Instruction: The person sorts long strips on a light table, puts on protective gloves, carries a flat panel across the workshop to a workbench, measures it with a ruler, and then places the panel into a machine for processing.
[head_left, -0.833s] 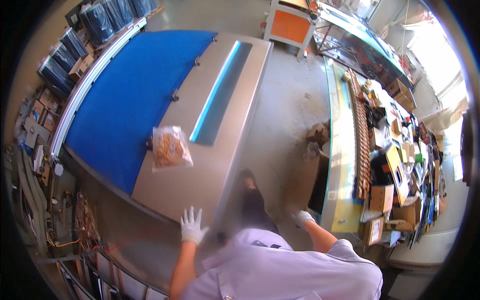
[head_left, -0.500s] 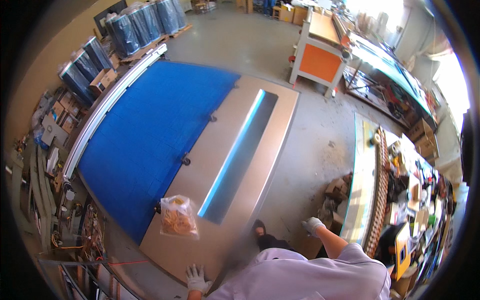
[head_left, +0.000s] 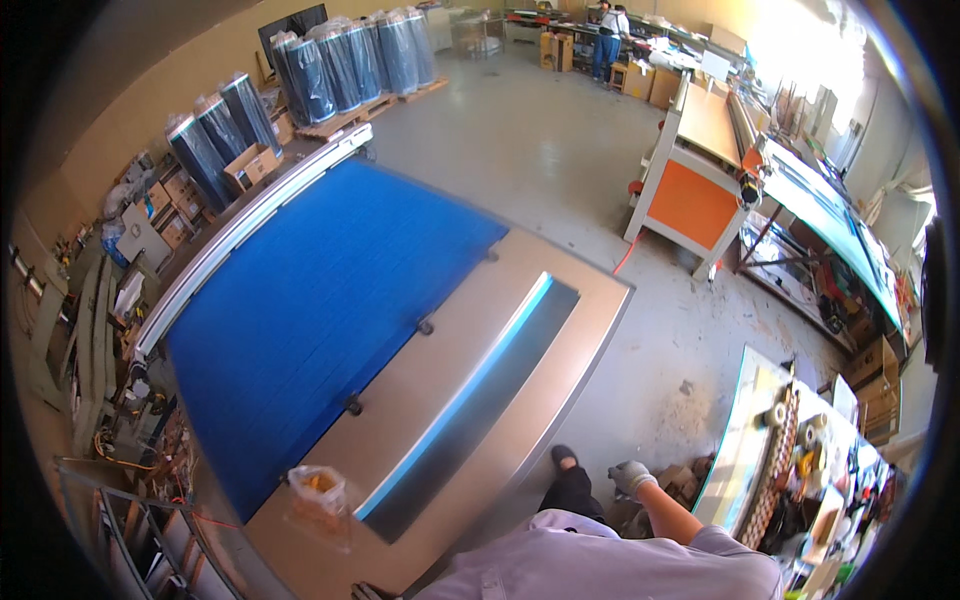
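Note:
Only the fingertips of my left hand (head_left: 370, 591) show at the lower edge, lying on the tan tabletop (head_left: 400, 395) with nothing seen in them. The rest of that hand is cut off. My right hand (head_left: 630, 477), in a pale glove, hangs out to the right over the floor, fingers loosely apart and holding nothing. On the near left end of the tabletop rests a clear plastic bag (head_left: 318, 497) with orange-yellow contents, somewhat blurred. Beside it runs a long dark strip (head_left: 470, 420) edged by a blue and white band (head_left: 455, 400).
A blue surface (head_left: 320, 310) adjoins the tan top, with a white rail (head_left: 250, 235) at its far left. Wrapped rolls (head_left: 345, 65) stand behind. An orange-panelled machine (head_left: 690, 200) and a cluttered bench (head_left: 800, 480) are on the right. A person (head_left: 608, 45) stands far back.
The view has shifted, so the table and bag sit lower in the picture. My left hand has mostly dropped out of view. My right hand still hangs free at my side.

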